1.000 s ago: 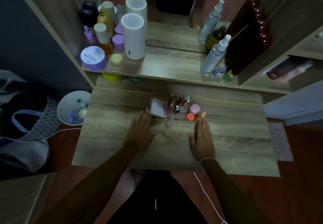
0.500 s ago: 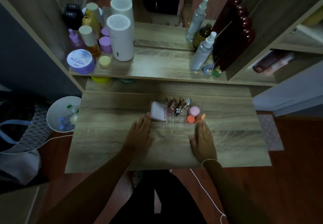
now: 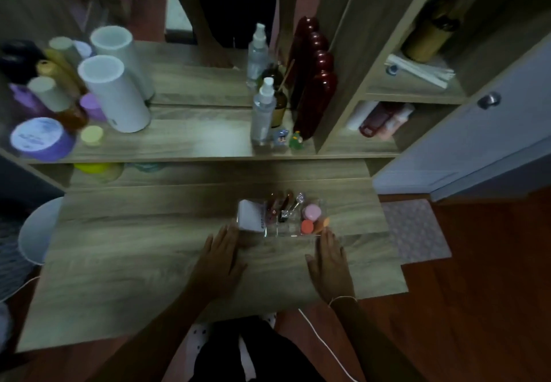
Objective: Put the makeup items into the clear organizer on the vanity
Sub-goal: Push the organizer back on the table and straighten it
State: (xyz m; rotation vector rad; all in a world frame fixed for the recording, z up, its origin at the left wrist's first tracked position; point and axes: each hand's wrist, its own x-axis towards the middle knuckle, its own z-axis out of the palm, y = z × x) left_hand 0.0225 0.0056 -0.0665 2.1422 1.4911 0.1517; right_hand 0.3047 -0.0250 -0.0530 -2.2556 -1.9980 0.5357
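Note:
The clear organizer [image 3: 293, 232] sits on the wooden vanity top [image 3: 134, 256], right of centre. Inside it stand a white compact [image 3: 250, 216] at the left, several lip tubes [image 3: 278, 205] in the middle, and a pink round jar [image 3: 312, 211], an orange-red cap [image 3: 307, 226] and an orange sponge [image 3: 323, 223] at the right. My left hand [image 3: 222, 257] lies flat on the wood just in front of the organizer's left corner, fingers apart and holding nothing. My right hand [image 3: 331, 262] lies flat in front of its right corner, likewise holding nothing.
A raised shelf behind holds two white cylinders [image 3: 114, 95], a purple tub [image 3: 40, 140], bottles, a clear spray bottle [image 3: 264, 113] and a dark red mirror frame [image 3: 316, 83]. A white bin [image 3: 37, 232] stands at the left of the vanity. A cupboard door [image 3: 465, 131] is at the right.
The camera view has swung to the right and blurred a little. Both hands stay flat on the vanity in front of the organizer.

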